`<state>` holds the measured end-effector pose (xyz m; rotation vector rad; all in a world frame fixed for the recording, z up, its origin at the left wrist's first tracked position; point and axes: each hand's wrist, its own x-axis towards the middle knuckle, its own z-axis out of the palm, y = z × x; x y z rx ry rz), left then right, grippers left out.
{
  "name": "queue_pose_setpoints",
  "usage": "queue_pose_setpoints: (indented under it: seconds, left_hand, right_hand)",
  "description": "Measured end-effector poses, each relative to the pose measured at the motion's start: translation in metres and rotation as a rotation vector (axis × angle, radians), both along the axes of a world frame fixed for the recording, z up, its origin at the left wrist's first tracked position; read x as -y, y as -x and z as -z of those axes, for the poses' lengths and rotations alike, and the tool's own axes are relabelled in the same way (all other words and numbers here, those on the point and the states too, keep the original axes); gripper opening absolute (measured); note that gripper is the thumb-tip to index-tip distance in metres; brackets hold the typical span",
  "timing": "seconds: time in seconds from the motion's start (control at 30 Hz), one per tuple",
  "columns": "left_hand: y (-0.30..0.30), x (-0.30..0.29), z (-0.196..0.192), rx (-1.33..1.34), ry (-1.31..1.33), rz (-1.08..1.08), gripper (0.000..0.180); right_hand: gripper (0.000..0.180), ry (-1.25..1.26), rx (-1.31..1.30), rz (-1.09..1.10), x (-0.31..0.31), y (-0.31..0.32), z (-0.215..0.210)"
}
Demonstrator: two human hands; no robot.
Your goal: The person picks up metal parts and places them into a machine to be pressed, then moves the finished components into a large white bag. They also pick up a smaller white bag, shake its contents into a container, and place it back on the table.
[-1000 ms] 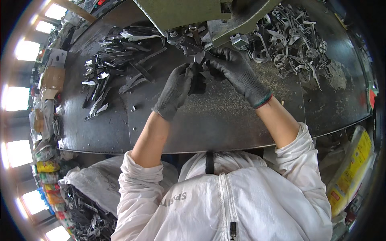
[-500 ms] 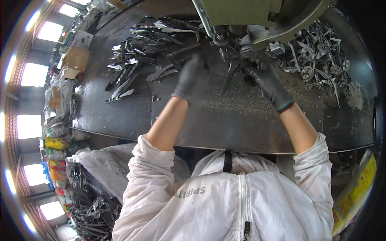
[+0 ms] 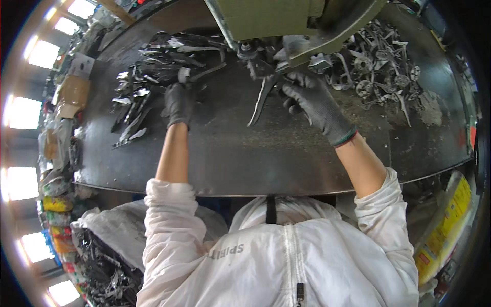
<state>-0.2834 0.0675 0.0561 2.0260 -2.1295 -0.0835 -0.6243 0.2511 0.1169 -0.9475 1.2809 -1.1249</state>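
My left hand [image 3: 179,106], in a dark grey work glove, is at the near edge of a pile of dark metal levers [image 3: 156,66]. Its fingers point down among the levers and are partly hidden, so a grip cannot be made out. My right hand [image 3: 318,105], gloved alike, is raised below the machine head [image 3: 271,20]. Its fingers are half curled and apart, with nothing visible between them. Just left of its fingertips, a single curved lever [image 3: 262,100] with a bright edge slants down toward me from the machine's tooling [image 3: 255,59].
A heap of silvery cast metal parts [image 3: 381,71] lies to the right of the machine on the dark metal table [image 3: 220,163]. Metal chips are scattered near the middle. Cardboard boxes [image 3: 74,92] stand beyond the left edge; a sack of dark parts [image 3: 105,266] is at the lower left.
My left hand has moved left, from near the machine to the lever pile. My right hand stays by the tooling, its fingers spread a little more. The whole view has shifted slightly.
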Motion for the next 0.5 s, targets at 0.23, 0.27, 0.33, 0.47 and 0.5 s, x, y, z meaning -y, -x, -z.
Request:
queue_pose_setpoints:
  seconds: [0.23,0.27,0.33,0.47,0.5]
  left_hand:
    - [0.038,-0.042,-0.035,-0.505,0.130,0.144,0.036]
    - [0.043,-0.054,-0.041,-0.596,0.039,0.180,0.034]
    - [0.044,-0.067,-0.041,-0.800,-0.107,0.172,0.032]
    - [0.073,-0.115,-0.064,-1.033,-0.419,0.176,0.031]
    - [0.071,-0.114,-0.060,-0.988,-0.480,0.224,0.033]
  right_hand:
    - [0.029,-0.104,-0.069,-0.011,-0.005,0.008,-0.001]
    - [0.029,-0.104,-0.073,-0.016,-0.004,0.007,-0.001]
    - [0.030,-0.164,-0.130,-0.061,-0.002,0.008,-0.001]
    - [0.028,-0.166,-0.099,-0.017,-0.003,0.011,0.005]
    - [0.027,-0.148,-0.103,-0.039,-0.001,0.014,0.012]
